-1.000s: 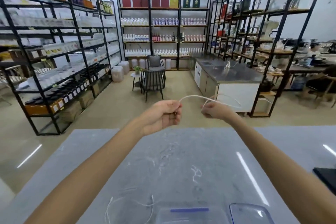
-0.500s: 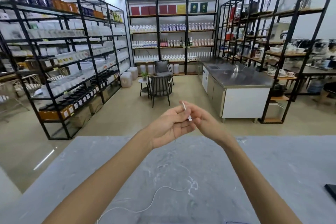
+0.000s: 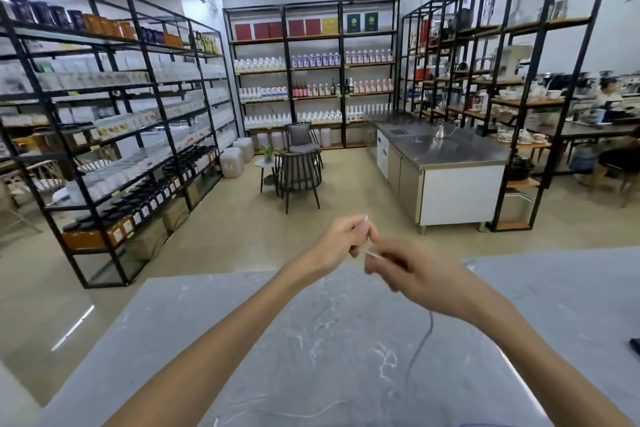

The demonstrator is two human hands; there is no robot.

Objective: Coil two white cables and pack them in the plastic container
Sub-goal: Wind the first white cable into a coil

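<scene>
Both my hands are raised over the far part of the grey marble table (image 3: 242, 340). My left hand (image 3: 343, 237) pinches the end of a thin white cable (image 3: 420, 345) between thumb and fingertips. My right hand (image 3: 412, 269), blurred with motion, is closed on the same cable just right of the left hand. From under my right hand the cable hangs down toward the table. A second stretch of white cable (image 3: 294, 414) lies on the table near the bottom edge. The plastic container is out of view.
A dark flat object (image 3: 635, 345) sits at the table's right edge. Beyond the table are black metal shelving racks (image 3: 104, 135), a steel counter (image 3: 446, 156), and chairs with a small round table (image 3: 298, 170) on the floor.
The view tilted upward, so the container left the frame. My hands came together from holding a loop apart; my right hand has now dropped lower and to the right along the cable.
</scene>
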